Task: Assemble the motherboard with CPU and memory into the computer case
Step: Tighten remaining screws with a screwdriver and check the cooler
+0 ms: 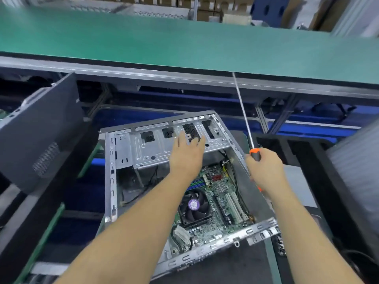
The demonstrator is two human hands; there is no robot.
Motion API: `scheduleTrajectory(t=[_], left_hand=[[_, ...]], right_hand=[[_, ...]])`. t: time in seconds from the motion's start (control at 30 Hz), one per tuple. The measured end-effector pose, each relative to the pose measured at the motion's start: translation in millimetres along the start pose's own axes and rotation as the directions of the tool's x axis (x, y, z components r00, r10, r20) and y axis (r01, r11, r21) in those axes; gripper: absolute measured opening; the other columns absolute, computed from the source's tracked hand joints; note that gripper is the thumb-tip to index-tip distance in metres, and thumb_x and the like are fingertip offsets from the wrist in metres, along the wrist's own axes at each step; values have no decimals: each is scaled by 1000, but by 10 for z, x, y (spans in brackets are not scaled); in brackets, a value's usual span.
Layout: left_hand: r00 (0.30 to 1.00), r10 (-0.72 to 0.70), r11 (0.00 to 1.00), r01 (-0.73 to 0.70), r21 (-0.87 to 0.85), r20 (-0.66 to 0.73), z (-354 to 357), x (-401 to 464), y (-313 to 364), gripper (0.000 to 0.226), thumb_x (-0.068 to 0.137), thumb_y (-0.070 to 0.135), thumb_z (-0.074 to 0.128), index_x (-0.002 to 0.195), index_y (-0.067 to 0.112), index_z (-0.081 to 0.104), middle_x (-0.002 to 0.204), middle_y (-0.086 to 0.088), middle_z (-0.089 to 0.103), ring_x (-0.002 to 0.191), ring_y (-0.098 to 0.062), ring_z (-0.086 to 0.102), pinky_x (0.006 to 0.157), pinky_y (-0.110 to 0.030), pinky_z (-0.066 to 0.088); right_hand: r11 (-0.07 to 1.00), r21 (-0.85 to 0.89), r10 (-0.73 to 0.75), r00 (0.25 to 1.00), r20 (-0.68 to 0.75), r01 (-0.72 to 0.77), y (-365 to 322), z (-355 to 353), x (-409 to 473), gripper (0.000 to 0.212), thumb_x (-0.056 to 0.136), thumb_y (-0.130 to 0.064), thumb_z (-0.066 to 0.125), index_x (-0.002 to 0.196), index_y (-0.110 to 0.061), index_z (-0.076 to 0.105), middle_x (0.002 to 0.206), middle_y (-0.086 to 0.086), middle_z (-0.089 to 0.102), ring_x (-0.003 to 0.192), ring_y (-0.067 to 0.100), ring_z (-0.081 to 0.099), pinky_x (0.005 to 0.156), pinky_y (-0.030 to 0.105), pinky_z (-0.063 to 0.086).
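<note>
The left hand (187,152) is flat with its fingers spread out, holding nothing, over the metal drive cage (155,144) at the far end of the computer case (111,181). The right hand (264,171) grips a screwdriver (244,117) with an orange and black handle, just past the case's right wall, its long shaft pointing up. The motherboard (217,189) lies inside the case, and its fan (194,206) sits near the middle.

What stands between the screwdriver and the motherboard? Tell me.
Nothing visible blocks it. The right hand grips the screwdriver with its shaft pointing up and away, beside the case wall. The motherboard lies exposed in the open case.
</note>
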State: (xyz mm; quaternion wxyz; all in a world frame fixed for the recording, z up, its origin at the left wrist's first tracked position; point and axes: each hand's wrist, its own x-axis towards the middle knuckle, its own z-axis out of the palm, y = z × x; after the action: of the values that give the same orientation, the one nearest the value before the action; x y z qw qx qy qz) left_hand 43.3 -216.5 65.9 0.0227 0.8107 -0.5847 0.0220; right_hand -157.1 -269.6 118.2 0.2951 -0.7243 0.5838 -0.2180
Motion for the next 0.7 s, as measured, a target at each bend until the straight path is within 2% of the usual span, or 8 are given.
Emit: scheduleTrajectory(t=[0.1, 0.27, 0.4, 0.47, 0.53, 0.6, 0.67, 0.7], left_hand=[[999, 29, 1000, -29, -11, -29, 41, 55, 82, 89, 87, 6, 63, 156, 20, 9, 157, -1, 33, 148, -38, 12, 120, -55, 13], [978, 201, 980, -201, 2, -55, 133, 62, 326, 87, 89, 3, 57, 157, 21, 6, 154, 0, 36, 149, -34, 12, 121, -53, 12], [957, 287, 958, -287, -10, -43, 95, 97, 438, 74, 95, 13, 51, 157, 23, 11, 153, -2, 36, 149, -31, 13, 121, -50, 13], [945, 324, 945, -326, -42, -40, -2, 57, 405, 64, 100, 27, 49, 155, 26, 18, 157, -5, 28, 148, -29, 13, 121, -48, 10], [931, 352, 917, -364, -161, -99, -125, -80, 370, 56, 100, 31, 48, 152, 30, 29, 159, -5, 24, 147, -27, 14, 121, -47, 7], [936, 282, 898, -335, -285, -211, -254, -301, 315, 51, 95, 26, 54, 144, 29, 45, 153, -3, 36, 142, -28, 26, 118, -47, 14], [938, 87, 948, -181, -260, -336, -286, -547, 166, 47, 86, 22, 60, 133, 26, 57, 140, -2, 51, 132, -30, 41, 111, -47, 28], [928, -64, 975, -21, -222, -367, -278, -656, 37, 49, 84, 24, 62, 132, 26, 56, 138, -3, 53, 130, -31, 43, 109, -48, 31]], right_hand=[[1000, 4, 9, 996, -90, -9, 94, 55, -128, 35, 97, -17, 53, 68, -20, 33, 64, -1, 41, 57, 18, 39, 50, 31, 28], [995, -43, 76, 981, -177, -85, 358, -31, -478, 29, 98, -22, 55, 73, -15, 43, 63, 2, 48, 58, 15, 43, 50, 29, 27], [990, -35, 129, 971, -202, -139, 370, -83, -578, 24, 100, -25, 56, 81, -12, 50, 68, 1, 53, 62, 12, 47, 52, 25, 30], [996, -19, 79, 974, -212, -85, 273, -71, -573, 20, 99, -25, 59, 83, -15, 56, 66, -5, 53, 62, 7, 47, 57, 27, 39], [999, -6, -46, 957, -286, 46, 138, -5, -595, 19, 97, -23, 62, 79, -21, 55, 63, -9, 52, 62, 15, 51, 78, 41, 51], [979, 64, -168, 940, -297, 195, -8, 115, -623, 22, 95, -21, 65, 78, -29, 53, 65, -8, 56, 72, 24, 59, 82, 35, 49], [947, 139, -251, 937, -243, 290, -73, 219, -578, 27, 94, -20, 65, 75, -32, 50, 63, -9, 54, 67, 9, 55, 60, 16, 39], [944, 128, -272, 939, -211, 303, -65, 243, -516, 30, 95, -20, 65, 73, -32, 48, 61, -8, 51, 64, 8, 51, 55, 17, 36]])
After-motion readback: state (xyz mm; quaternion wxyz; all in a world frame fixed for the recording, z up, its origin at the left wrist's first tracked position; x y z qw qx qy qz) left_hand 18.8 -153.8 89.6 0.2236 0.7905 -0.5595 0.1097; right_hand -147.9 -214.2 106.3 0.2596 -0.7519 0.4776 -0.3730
